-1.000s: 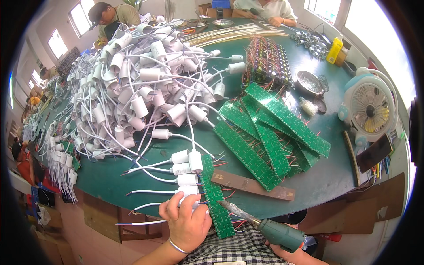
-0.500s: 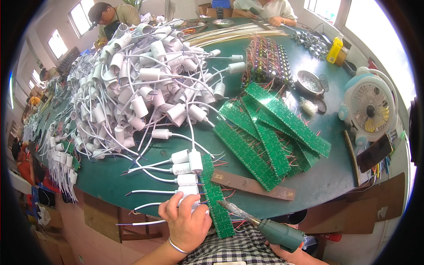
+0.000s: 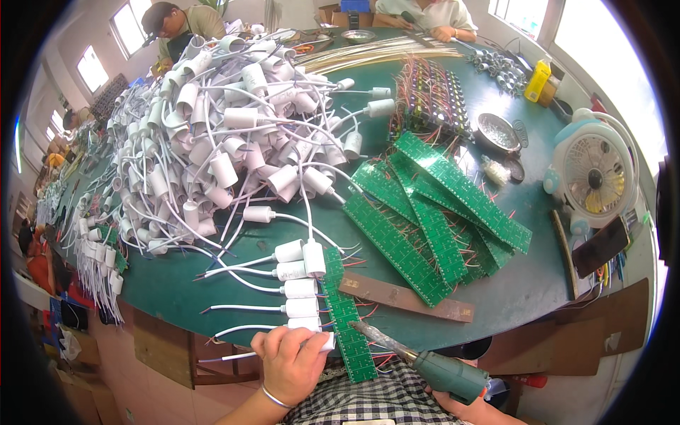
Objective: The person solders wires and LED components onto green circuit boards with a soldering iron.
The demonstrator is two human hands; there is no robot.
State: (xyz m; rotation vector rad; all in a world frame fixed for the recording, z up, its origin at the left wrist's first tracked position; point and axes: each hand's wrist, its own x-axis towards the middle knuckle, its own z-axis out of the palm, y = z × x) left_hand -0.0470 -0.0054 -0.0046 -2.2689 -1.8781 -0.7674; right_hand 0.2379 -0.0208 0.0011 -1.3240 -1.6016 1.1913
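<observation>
Left hand (image 3: 292, 360) closed around a white capacitor (image 3: 317, 343) at the near table edge, pressing it to the green board strip (image 3: 347, 315), right hand (image 3: 473, 409) gripping a soldering iron (image 3: 425, 361), tip at the strip, capacitor heap (image 3: 219, 142) far left.

A single head-worn fisheye view is looking steeply down and forward over the green worktop (image 3: 212, 283), sitting close above the hands (image 3: 294, 361) at the lower edge, while the far side is bending away toward the rounded rim.
</observation>
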